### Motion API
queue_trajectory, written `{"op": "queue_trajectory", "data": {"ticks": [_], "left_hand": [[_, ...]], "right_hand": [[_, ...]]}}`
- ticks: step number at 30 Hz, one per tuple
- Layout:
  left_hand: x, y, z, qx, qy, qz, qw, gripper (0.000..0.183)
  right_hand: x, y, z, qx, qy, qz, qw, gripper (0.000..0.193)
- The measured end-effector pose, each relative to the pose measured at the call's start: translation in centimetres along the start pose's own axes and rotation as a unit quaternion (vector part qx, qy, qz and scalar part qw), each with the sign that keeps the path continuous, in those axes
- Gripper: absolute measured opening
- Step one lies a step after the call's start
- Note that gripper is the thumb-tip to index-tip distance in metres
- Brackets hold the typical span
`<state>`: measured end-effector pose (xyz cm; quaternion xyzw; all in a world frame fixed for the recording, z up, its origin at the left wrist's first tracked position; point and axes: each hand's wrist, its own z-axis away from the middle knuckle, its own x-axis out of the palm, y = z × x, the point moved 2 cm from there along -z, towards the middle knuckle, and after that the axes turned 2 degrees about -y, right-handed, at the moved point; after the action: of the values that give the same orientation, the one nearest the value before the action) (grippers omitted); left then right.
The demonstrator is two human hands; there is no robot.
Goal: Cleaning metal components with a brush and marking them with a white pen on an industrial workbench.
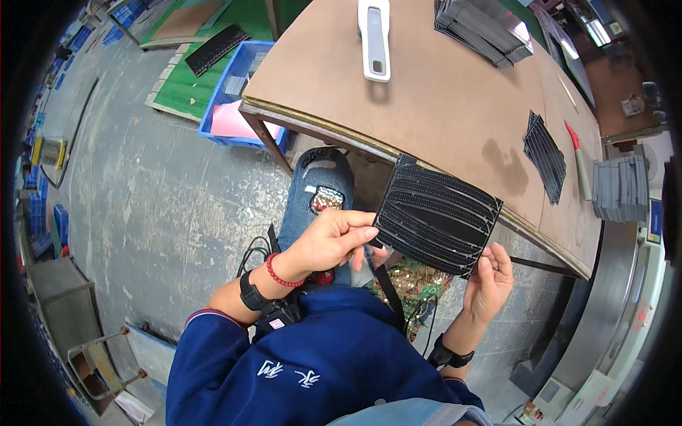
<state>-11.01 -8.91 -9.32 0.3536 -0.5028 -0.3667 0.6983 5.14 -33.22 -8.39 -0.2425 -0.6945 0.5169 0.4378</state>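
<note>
Just off the near edge of a brown-topped table (440,106), I hold up a black circuit board panel (437,220) with curved rows of small dots and narrow slots. My left hand (337,241) pinches its left edge between thumb and fingers. At the lower right corner, my right hand (489,280) has its thumb and fingertips closed on the panel. A fanned small pile of similar black boards (545,157) lies on the table to the right, beside a slim tool with a red tip (577,153).
A white-and-grey handheld device (375,42) lies at the table's far side. Stacks of boards stand at the back (483,32) and right (619,188). On the floor at left is a blue crate (213,117) holding a pink sheet. A long machine (625,312) runs along the right.
</note>
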Motion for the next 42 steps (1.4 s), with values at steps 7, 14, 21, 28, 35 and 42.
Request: {"op": "queue_trajectory", "data": {"ticks": [7,14,21,28,35,42], "left_hand": [[0.4,-0.1,0.2,0.010,-0.006,-0.018,1.000,0.027],[0.7,-0.5,0.6,0.016,0.002,-0.008,1.000,0.025],[0.8,-0.6,1.4,0.028,-0.014,-0.024,0.999,0.025],[0.5,-0.9,1.7,0.027,-0.013,-0.008,1.000,0.026],[1.0,0.6,1.2,0.038,-0.029,-0.075,0.996,0.023],[0.7,0.4,1.7,0.043,0.017,-0.059,0.997,0.021]], "right_hand": [[1.1,-0.1,0.0,0.046,-0.022,0.014,0.999,0.028],[0.8,-0.4,0.7,0.043,-0.017,0.021,0.999,0.024],[0.9,-0.3,1.4,0.045,-0.013,0.030,0.998,0.023],[1.3,0.0,1.4,0.048,-0.015,0.020,0.999,0.023],[1.2,-0.1,1.4,0.030,0.018,0.021,0.999,0.023],[1.8,1.1,0.7,0.060,-0.001,-0.052,0.997,0.023]]}}
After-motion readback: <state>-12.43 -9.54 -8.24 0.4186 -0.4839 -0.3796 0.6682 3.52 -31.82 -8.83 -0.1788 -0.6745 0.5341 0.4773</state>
